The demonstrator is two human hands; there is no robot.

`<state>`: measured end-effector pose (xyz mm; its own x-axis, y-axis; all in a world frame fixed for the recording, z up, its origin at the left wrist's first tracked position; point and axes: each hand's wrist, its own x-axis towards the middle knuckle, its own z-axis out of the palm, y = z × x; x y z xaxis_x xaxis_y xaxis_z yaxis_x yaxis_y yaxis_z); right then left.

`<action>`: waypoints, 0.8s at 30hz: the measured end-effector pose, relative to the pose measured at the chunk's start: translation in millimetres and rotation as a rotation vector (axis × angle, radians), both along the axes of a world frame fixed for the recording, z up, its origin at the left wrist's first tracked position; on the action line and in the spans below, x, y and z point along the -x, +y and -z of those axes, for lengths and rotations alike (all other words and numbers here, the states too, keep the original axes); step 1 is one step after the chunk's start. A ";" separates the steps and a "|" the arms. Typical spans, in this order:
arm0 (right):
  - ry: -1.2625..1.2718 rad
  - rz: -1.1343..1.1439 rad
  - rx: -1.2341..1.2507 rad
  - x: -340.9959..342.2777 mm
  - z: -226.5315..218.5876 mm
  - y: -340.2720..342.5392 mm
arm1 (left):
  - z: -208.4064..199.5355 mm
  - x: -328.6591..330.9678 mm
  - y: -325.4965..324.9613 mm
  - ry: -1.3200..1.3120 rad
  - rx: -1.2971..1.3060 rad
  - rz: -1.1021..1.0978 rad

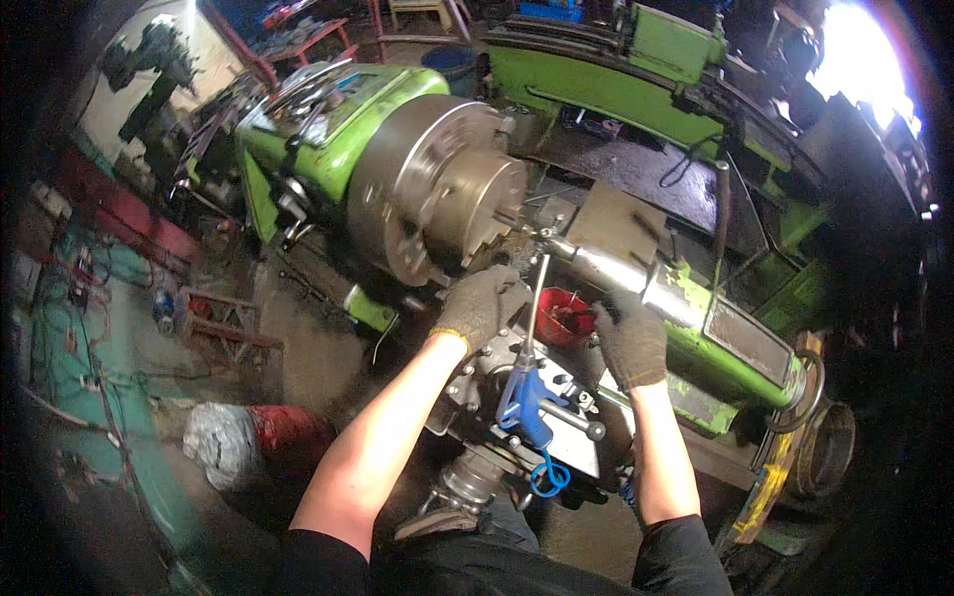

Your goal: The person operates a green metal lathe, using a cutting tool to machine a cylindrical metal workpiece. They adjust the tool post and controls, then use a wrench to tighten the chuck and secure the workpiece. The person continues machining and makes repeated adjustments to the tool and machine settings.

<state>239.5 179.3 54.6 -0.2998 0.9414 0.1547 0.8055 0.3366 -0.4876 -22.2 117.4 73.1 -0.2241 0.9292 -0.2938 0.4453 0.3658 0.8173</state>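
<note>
Your hands wear dark knit gloves and stand apart, palms down. Your left hand [480, 303] has its fingers bent inward, just below the metal cylinder; whether they pinch anything cannot be told. Your right hand [631, 338] has its fingers partly curled beside the tailstock sleeve; its contact and grip cannot be told.

Note the layout, largest item first. The green lathe [383, 99] spans your work area, its headstock at upper left. A second green machine [606, 84] stands behind it. The tailstock [750, 343], with worn green paint, lies to the right of your right hand. The round chuck [393, 194] faces right on the headstock. The metal cylinder [509, 191] is at the chuck's front, ahead of your left hand. The bright tailstock sleeve [611, 268] points toward that cylinder. The red bucket [564, 328] sits between your hands. The blue air gun [525, 397] stands nozzle up between your forearms. Its coiled blue hose [550, 479] hangs below the grip. The ball-ended lever [576, 419] projects beside the air gun.
</note>
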 end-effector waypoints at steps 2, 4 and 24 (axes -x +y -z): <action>0.108 0.052 0.014 -9.9 -9.5 -8.7 | -23.3 -3.2 -18.4 0.218 -0.147 0.006; 0.208 0.079 -0.062 -18.5 -6.7 -16.4 | -21.7 -3.8 -46.4 0.316 -0.284 -0.009; 0.647 0.220 0.193 -49.5 16.4 -15.7 | 2.3 -19.9 -95.2 0.604 -0.601 0.329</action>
